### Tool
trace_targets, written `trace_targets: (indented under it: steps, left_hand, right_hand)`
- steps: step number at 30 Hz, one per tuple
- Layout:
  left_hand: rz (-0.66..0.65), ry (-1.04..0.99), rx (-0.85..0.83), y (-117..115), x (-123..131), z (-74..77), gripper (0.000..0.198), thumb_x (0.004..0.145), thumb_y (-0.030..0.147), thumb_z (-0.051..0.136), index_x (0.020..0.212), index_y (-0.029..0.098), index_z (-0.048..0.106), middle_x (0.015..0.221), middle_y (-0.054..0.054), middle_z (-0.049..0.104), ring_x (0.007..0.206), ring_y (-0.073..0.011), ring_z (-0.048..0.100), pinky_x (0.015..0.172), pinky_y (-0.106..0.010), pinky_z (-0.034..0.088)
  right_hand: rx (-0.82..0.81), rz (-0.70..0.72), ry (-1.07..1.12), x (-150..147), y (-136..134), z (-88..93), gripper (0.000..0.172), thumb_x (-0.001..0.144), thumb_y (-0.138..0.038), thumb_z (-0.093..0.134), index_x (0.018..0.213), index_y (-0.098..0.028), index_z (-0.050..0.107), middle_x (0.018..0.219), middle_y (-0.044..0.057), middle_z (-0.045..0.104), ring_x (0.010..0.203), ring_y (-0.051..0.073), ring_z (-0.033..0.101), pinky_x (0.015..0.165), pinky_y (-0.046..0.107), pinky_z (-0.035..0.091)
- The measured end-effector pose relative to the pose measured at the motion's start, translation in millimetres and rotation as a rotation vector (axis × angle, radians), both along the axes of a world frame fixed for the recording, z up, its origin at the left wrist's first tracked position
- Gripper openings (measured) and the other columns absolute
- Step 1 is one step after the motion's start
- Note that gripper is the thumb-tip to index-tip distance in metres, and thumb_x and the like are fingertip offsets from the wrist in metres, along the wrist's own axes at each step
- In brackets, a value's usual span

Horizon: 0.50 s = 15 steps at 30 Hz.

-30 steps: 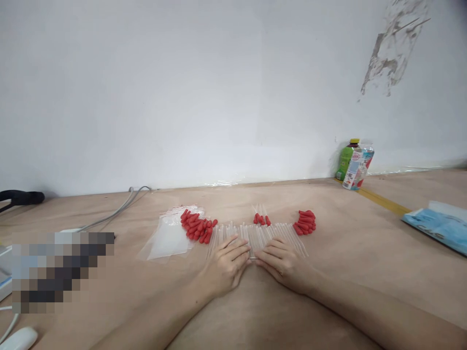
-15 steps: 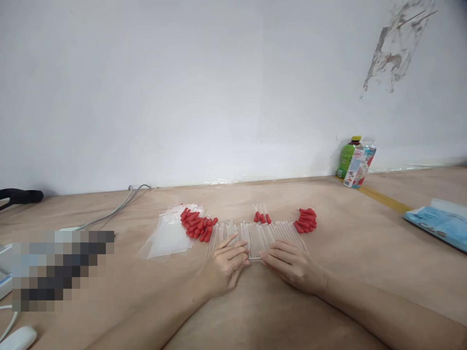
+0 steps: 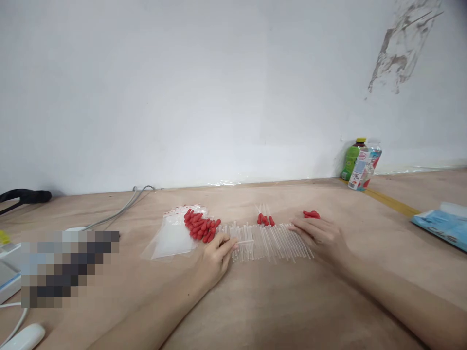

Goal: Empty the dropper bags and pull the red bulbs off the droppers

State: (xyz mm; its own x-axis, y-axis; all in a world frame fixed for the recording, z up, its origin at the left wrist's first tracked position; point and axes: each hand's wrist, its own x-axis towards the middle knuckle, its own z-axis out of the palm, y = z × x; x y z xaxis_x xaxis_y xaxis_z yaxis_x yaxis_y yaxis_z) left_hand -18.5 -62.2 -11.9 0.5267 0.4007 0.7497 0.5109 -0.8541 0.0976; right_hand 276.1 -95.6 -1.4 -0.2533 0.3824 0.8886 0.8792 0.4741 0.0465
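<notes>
My left hand (image 3: 218, 255) pinches a clear glass dropper tube (image 3: 246, 241), held crosswise above a row of similar tubes (image 3: 279, 241) on the table. Beside that hand, a heap of red rubber bulbs (image 3: 199, 226) partly covers the clear zip bags (image 3: 171, 236). My right hand (image 3: 323, 236) lies over a second group of red bulbs (image 3: 312, 214) at the right end of the row. Its fingers are stretched out, and most of those bulbs are hidden beneath it. Behind the row are several droppers (image 3: 265, 219), their red bulbs fitted to clear tubes.
Two bottles (image 3: 359, 165) stand against the wall at the back right. A blue packet (image 3: 440, 226) rests at the right edge. To the left are a grey cable (image 3: 120, 210), a blurred-out object (image 3: 69, 265), a white mouse (image 3: 27, 336) and a black object (image 3: 25, 196).
My left hand has lifted a tube from the row's front and moved slightly left. My right hand has gone from the tubes to the right-hand red bulbs. The view has shifted slightly.
</notes>
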Motion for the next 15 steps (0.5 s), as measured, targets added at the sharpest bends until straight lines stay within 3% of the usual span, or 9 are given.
trace_targets:
  steps: [3,7,11,15]
  left_hand:
    - [0.066,0.033,-0.027,1,6,2.5,0.030,0.086,0.011,0.035,0.110,0.015,0.052,0.080,-0.005,0.047,0.072,-0.0129,0.050,0.065,-0.024,0.047]
    - [0.110,0.090,-0.063,6,11,13.2,0.033,0.084,0.009,0.034,0.113,0.016,0.049,0.089,-0.007,0.050,0.081,-0.0149,0.053,0.071,-0.026,0.048]
    - [0.125,0.116,-0.094,10,18,23.0,0.023,0.083,0.009,0.037,0.095,0.017,0.054,0.084,-0.004,0.054,0.074,-0.0144,0.054,0.068,-0.027,0.047]
    - [0.124,0.127,-0.088,12,29,17.8,0.019,0.079,0.007,0.041,0.083,0.017,0.056,0.080,-0.004,0.056,0.072,-0.0143,0.055,0.065,-0.025,0.047]
  right_hand:
    - [-0.134,-0.153,0.164,17,11,3.6,0.016,0.081,-0.033,0.053,0.087,-0.019,0.061,0.079,0.003,0.068,0.065,0.015,0.062,0.060,0.026,0.046]
    - [-0.252,-0.180,0.272,42,24,10.3,0.019,0.079,-0.037,0.051,0.081,-0.020,0.059,0.075,0.003,0.066,0.063,0.015,0.060,0.056,0.025,0.045]
    - [-0.269,-0.191,0.326,61,32,8.9,0.019,0.076,-0.033,0.052,0.083,-0.018,0.061,0.074,0.004,0.065,0.059,0.014,0.056,0.054,0.026,0.044]
    - [-0.281,-0.227,0.352,70,35,3.9,0.023,0.074,-0.027,0.049,0.086,-0.016,0.065,0.075,0.005,0.063,0.057,0.013,0.054,0.053,0.026,0.044]
